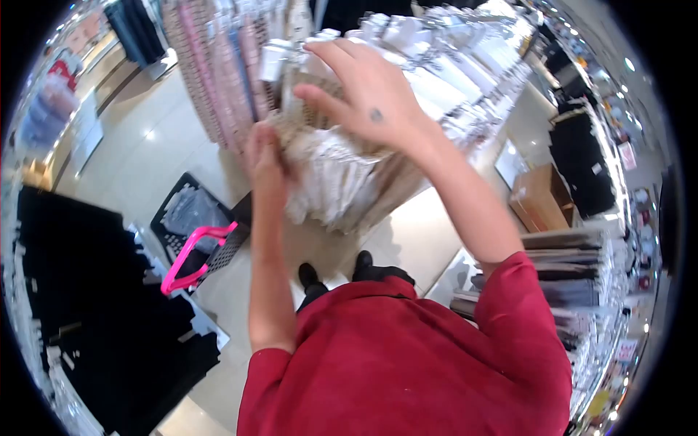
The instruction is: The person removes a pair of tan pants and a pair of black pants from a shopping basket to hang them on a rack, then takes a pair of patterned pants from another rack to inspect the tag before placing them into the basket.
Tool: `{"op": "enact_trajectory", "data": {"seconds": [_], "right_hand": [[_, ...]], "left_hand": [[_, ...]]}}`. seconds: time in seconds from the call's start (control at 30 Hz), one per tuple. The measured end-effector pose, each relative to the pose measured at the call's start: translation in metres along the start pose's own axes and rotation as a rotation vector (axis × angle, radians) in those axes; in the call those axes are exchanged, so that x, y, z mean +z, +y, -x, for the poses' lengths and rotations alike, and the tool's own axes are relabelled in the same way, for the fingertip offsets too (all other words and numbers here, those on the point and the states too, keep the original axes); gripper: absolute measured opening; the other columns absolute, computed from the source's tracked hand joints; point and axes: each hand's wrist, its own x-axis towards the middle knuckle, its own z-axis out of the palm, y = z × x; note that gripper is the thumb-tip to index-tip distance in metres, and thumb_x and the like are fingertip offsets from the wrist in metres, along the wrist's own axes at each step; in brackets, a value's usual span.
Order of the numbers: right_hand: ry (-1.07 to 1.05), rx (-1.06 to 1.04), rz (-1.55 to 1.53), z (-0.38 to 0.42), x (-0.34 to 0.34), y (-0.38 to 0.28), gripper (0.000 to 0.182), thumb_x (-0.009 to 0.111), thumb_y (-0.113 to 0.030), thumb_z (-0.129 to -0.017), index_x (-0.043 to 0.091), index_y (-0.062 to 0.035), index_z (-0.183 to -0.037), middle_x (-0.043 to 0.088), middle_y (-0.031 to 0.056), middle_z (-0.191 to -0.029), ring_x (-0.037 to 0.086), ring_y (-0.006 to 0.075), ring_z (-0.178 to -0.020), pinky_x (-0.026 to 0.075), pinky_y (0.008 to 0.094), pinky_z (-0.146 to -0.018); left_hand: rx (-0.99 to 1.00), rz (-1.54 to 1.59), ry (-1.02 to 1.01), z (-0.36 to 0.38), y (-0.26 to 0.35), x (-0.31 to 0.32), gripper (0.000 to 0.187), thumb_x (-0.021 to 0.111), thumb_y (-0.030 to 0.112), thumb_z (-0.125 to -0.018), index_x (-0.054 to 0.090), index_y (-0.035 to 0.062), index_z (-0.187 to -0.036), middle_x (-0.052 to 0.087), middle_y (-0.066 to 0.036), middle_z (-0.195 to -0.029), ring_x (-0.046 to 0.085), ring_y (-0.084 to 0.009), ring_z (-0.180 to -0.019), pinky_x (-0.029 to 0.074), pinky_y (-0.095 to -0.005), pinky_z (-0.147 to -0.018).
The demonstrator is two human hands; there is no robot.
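In front of me a rack of hanging garments runs away to the upper right. Cream and white garments (327, 174) hang at its near end, several with a lacy or crinkled look. My right hand (367, 91) is over the top of this row, fingers spread and thumb apart, with nothing seen in it. Lower and to the left, my left hand (267, 149) is against the side of the cream garments. Motion blur hides whether its fingers grip the cloth. Pink and patterned garments (225, 80) hang just left of it.
A dark basket (233, 251) with a bright pink handle (200, 251) stands on the floor to my left, plastic-wrapped items inside. Black garments (102, 305) hang at the far left. An open cardboard box (538, 196) and another rack of trousers (560, 276) are on the right.
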Motion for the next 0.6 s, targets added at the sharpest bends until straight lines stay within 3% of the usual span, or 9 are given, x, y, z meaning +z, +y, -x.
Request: {"op": "enact_trajectory", "data": {"seconds": [0.1,0.17,0.27,0.5,0.6], "right_hand": [[0.27,-0.043,0.015,0.045,-0.052,0.016,0.021,0.067,-0.017,-0.077,0.061,-0.0022,-0.091,0.062,0.0111,-0.081,0.06,0.0296,-0.075,0.049,0.0384,-0.068],[0.274,0.256,-0.01,0.081,-0.078,0.025,0.011,0.066,-0.007,-0.076,0.063,-0.0009,-0.085,0.063,0.0096,-0.077,0.061,0.026,-0.071,0.049,0.033,-0.066],[0.084,0.519,-0.138,0.11,-0.087,0.037,0.015,0.066,-0.009,-0.078,0.062,0.0005,-0.089,0.064,0.0122,-0.08,0.063,0.0237,-0.068,0.05,0.031,-0.063],[-0.094,0.539,-0.056,0.128,-0.051,0.033,0.039,0.068,-0.028,-0.078,0.06,0.0003,-0.104,0.064,0.016,-0.085,0.064,0.0289,-0.074,0.051,0.0353,-0.068],[-0.186,0.609,-0.051,0.134,-0.042,0.043,0.037,0.067,-0.03,-0.08,0.063,0.0022,-0.098,0.063,0.0169,-0.079,0.064,0.0293,-0.071,0.05,0.0366,-0.066]], "left_hand": [[0.032,0.069,-0.051,0.0,0.008,-0.003,0.024,0.044,0.027,-0.1,0.055,0.0054,-0.096,0.058,0.001,-0.085,0.055,-0.0077,-0.075,0.048,-0.0249,-0.069],[0.041,0.031,-0.101,0.0,0.012,-0.007,0.026,0.045,0.029,-0.099,0.054,0.0048,-0.098,0.057,0.001,-0.086,0.055,-0.0076,-0.077,0.048,-0.0247,-0.069],[0.028,0.027,-0.078,-0.002,0.008,-0.01,0.026,0.045,0.029,-0.099,0.053,0.0048,-0.102,0.057,0.001,-0.088,0.055,-0.0082,-0.079,0.049,-0.0252,-0.071],[-0.004,0.142,-0.11,0.001,0.022,0.005,0.027,0.045,0.029,-0.099,0.053,0.0045,-0.106,0.059,-0.002,-0.091,0.058,-0.0112,-0.081,0.051,-0.0279,-0.073],[-0.024,0.159,-0.1,0.002,0.027,0.007,0.028,0.045,0.029,-0.099,0.053,0.0036,-0.104,0.06,-0.004,-0.091,0.059,-0.0126,-0.08,0.052,-0.0291,-0.073]]}}
